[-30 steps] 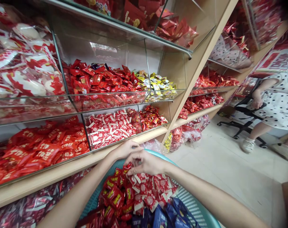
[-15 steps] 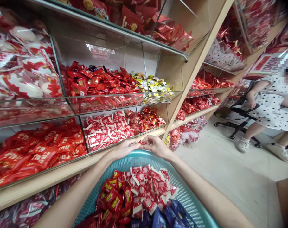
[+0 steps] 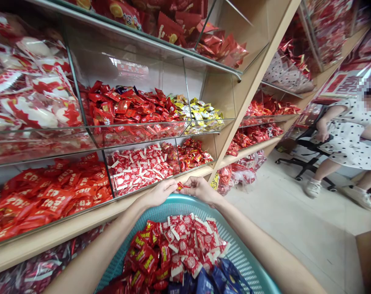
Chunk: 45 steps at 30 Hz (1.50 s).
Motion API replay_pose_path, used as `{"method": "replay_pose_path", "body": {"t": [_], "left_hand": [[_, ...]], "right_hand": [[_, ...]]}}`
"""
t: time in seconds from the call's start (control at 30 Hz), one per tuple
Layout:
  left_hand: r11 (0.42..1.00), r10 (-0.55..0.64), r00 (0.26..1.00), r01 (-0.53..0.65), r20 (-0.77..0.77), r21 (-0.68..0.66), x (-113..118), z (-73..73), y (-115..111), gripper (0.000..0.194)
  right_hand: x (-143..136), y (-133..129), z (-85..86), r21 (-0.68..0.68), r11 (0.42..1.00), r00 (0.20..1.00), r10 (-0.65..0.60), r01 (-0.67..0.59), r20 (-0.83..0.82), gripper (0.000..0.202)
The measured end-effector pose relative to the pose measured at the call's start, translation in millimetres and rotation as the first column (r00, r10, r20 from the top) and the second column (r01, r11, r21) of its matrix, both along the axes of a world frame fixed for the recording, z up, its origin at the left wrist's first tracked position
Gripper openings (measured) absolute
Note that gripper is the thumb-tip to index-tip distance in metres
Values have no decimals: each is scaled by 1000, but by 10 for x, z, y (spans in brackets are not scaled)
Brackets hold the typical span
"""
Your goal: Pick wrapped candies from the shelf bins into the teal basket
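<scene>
Over the far rim of a teal plastic basket [image 3: 151, 211], my left hand [image 3: 161, 192] and my right hand [image 3: 200, 189] meet around a small red wrapped candy [image 3: 181, 186]. Fingers of both hands pinch it, one hand at each end. Inside the basket lie red-and-white packets [image 3: 185, 241], red packets with yellow lettering [image 3: 147, 259] and dark blue packets [image 3: 214, 279]. My forearms pass over the basket's left and right sides.
Shelves with glass fronts hold red candies [image 3: 130, 104], yellow candies [image 3: 203, 112], red-and-white candies [image 3: 139, 169] and larger orange-red bags [image 3: 53, 190]. At the right, a person in a dotted dress [image 3: 350, 134] sits on a wheeled chair [image 3: 307, 163]. Plastic bags [image 3: 234, 173] lie on the floor.
My hands have moved slightly apart and a little lower, so more of the red candy shows between them. The basket's contents look the same.
</scene>
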State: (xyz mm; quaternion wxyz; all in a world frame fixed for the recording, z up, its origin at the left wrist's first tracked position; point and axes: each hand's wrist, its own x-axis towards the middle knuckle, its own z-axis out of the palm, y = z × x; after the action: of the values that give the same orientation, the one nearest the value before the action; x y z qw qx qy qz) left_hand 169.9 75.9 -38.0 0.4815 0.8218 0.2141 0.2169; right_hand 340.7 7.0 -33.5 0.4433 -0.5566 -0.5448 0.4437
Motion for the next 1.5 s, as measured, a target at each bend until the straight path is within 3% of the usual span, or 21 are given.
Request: {"method": "replay_pose_path", "body": {"t": [0.23,0.37,0.5,0.67,0.9,1.07,1.2,1.5], "left_hand": [[1000,10,1000,-10,-7,-20,-1,2,-8,31],[999,23,1000,-24,-14,-39,2,-25,7,30],[998,-4,1000,3,-6,-63,4,-22,0,29],[1000,10,1000,-10,-7,10,3,-18,-5,31],[999,40,999,-38,-34,39,1,-32,-2,31],[998,41,998,-40,-39,48,0,-20,-4,30],[997,51,998,-48,-46,69,0,-22,0,28],[999,42,999,-43,-23,-5,5,-62,25,30]], "right_hand": [[53,-16,21,-94,990,992,99,-106,-77,38],[73,-26,55,-106,990,992,86,-96,-94,37],[97,-6,-10,-66,993,995,96,-94,26,37],[117,1,-50,-22,994,984,105,-103,144,41],[163,8,15,-104,993,997,65,-61,33,46],[82,0,-2,-78,993,996,86,-88,-25,43],[40,4,-28,-34,992,992,123,-122,25,41],[76,11,0,-59,997,998,56,-54,18,41]]}}
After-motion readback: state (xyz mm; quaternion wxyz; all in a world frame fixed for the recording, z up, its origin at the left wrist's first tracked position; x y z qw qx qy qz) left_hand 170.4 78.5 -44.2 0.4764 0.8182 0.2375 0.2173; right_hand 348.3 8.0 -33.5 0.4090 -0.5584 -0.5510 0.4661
